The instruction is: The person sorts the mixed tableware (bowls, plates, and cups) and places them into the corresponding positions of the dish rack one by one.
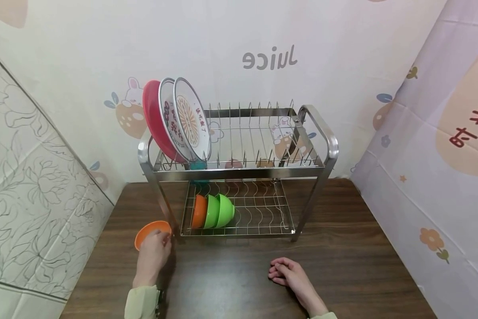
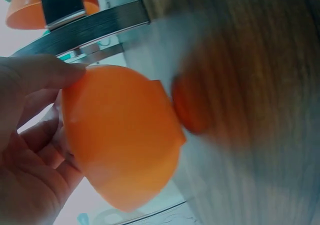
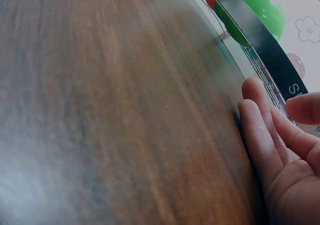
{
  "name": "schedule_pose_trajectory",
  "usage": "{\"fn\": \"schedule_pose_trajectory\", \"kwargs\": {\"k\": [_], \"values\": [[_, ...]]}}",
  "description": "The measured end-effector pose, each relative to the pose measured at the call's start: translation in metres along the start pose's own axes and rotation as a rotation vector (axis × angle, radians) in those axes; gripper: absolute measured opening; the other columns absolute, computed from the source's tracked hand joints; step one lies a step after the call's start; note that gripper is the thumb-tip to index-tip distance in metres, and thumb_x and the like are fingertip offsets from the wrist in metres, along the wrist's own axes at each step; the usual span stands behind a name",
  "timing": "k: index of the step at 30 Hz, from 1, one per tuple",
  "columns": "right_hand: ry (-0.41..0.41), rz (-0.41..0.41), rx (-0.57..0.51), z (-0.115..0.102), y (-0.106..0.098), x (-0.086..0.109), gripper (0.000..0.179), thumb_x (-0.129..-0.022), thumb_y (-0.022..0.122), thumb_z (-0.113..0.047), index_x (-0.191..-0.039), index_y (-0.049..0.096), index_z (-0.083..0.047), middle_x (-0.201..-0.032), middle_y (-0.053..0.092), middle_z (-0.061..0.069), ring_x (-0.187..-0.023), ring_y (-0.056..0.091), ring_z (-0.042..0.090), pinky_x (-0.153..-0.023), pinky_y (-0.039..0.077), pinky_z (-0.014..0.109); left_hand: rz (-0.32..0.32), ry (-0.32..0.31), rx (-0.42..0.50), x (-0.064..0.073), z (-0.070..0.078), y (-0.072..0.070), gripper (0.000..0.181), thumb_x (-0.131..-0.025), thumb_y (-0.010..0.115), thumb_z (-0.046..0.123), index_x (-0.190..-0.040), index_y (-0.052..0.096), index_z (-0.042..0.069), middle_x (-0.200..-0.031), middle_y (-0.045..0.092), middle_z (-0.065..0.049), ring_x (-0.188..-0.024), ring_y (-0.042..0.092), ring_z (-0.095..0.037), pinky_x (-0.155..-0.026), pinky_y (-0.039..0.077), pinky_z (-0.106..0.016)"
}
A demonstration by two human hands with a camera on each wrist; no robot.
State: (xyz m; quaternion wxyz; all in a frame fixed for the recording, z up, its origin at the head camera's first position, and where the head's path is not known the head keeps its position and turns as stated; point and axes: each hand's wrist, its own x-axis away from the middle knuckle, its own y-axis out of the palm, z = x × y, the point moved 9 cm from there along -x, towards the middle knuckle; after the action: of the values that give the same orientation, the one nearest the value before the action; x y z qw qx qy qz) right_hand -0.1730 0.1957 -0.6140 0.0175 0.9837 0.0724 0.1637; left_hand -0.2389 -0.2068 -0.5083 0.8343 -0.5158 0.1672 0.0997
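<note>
My left hand [image 1: 154, 251] pinches the rim of an orange bowl [image 1: 146, 231] close over the table, left of the dish rack's front leg. In the left wrist view the thumb lies on the near side of the orange bowl [image 2: 122, 135], with its foot towards the tabletop. On the rack's lower tier another orange bowl [image 1: 199, 212] and two green bowls [image 1: 225, 211] stand on edge, nested in a row. My right hand [image 1: 292, 277] rests on the table in front of the rack, fingers loosely bent and holding nothing.
The two-tier metal dish rack [image 1: 239, 174] stands at the back of the wooden table [image 1: 231, 274]. A red plate [image 1: 155, 115] and two white patterned plates [image 1: 193, 119] lean at the left of its upper tier. Printed cloth [image 1: 239, 26] hangs behind.
</note>
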Motion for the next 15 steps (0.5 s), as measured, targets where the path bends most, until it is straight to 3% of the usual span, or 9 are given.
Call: {"fn": "schedule_pose_trajectory", "kwargs": {"k": [4,10,15], "values": [[0.0,0.002,0.002,-0.001,0.0,0.0,0.031,-0.103,0.049,-0.011,-0.119,0.054,0.015,-0.096,0.066,0.011,-0.088,0.068,0.02,-0.077,0.057,0.029,-0.005,0.03,-0.032,0.001,0.006,-0.007,0.018,-0.074,0.074,-0.002,-0.066,0.063,0.008,-0.068,0.054,-0.005,-0.058,0.052,-0.026,-0.054,0.043,-0.046],[0.0,0.006,0.005,-0.001,0.001,0.0,0.031,-0.103,0.05,-0.011,-0.119,0.054,0.015,-0.096,0.066,0.012,-0.088,0.068,0.02,-0.078,0.057,0.029,-0.09,0.053,-0.085,0.002,0.014,-0.017,0.038,-0.078,0.065,-0.002,-0.054,0.041,0.016,-0.054,0.04,0.001,-0.05,0.043,-0.022,-0.047,0.036,-0.041],[-0.002,0.001,0.009,-0.002,0.001,0.001,0.032,-0.103,0.05,-0.012,-0.12,0.054,0.015,-0.096,0.066,0.012,-0.089,0.068,0.021,-0.078,0.057,0.029,-0.233,-0.029,-0.068,0.004,0.013,-0.018,0.039,-0.081,0.062,0.002,-0.054,0.038,0.019,-0.056,0.042,0.001,-0.051,0.046,-0.023,-0.042,0.035,-0.04]]}}
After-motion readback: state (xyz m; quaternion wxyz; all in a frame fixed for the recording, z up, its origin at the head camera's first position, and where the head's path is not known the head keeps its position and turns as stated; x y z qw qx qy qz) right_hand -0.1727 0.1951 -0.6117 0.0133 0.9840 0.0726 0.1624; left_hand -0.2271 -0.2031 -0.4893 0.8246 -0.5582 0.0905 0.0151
